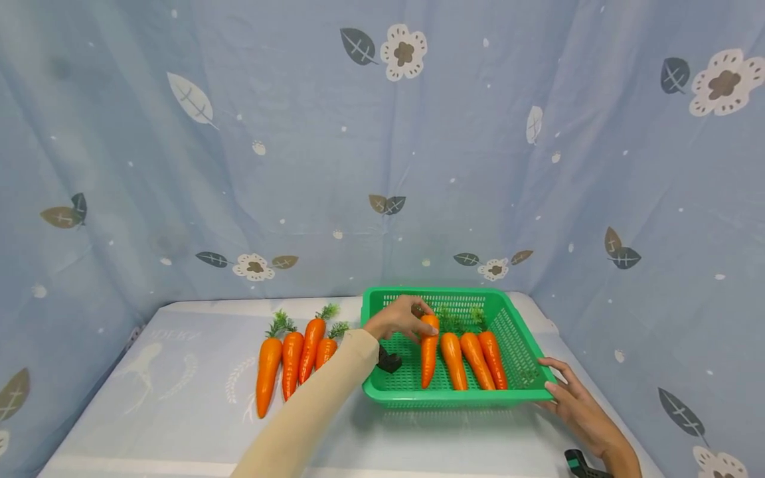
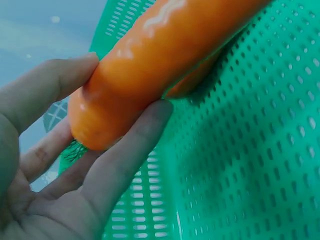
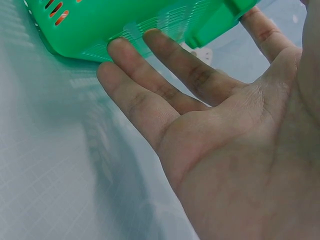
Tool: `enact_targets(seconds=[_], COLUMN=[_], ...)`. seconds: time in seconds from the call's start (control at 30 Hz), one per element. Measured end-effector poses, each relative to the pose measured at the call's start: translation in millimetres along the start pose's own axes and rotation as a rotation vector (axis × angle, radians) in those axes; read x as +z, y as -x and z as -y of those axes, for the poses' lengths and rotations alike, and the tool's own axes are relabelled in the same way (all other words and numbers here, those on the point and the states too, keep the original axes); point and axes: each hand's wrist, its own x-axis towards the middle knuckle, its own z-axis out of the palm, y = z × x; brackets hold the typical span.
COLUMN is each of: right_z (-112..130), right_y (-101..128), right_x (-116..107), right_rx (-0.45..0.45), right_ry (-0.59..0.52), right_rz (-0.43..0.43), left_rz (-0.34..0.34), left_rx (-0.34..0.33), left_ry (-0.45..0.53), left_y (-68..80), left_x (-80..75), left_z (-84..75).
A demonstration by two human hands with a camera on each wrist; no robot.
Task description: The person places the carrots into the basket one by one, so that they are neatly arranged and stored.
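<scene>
Fingers of left hand (image 1: pixel 399 320) pinch carrot (image 1: pixel 428 352) in basket (image 1: pixel 520 345); right hand (image 1: pixel 576 401) flat against basket.

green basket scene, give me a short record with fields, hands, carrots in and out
left hand: left hand pinches the top of a carrot inside the green basket
right hand: right hand open, straight fingers touching the basket's near right corner
carrots in basket: four, counting the held one
carrots outside: four in a row on the table, left of the basket
backdrop: blue cloth with leaf and flower print
</scene>
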Motion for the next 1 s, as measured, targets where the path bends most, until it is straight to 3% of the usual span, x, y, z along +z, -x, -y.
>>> enact_targets(seconds=[0.3, 0.53, 1.0], right_z=[-0.5, 0.6, -0.2], right_y=[0.1, 0.4, 1.4], right_x=[-1.6, 0.3, -2.1], right_rx=[-0.014, -0.005, -0.02], right_ry=[-0.025, -0.019, -0.031], right_rz=[0.015, 0.0, 0.029], left_rz=[-0.01, -0.004, -0.061], left_rx=[-0.055, -0.07, -0.112], left_ry=[-0.117, -0.167, -0.223], left_y=[-6.5, -5.5, -8.3], left_x=[10.1, 12.7, 24.5], left_z=[3.6, 4.9, 2.9])
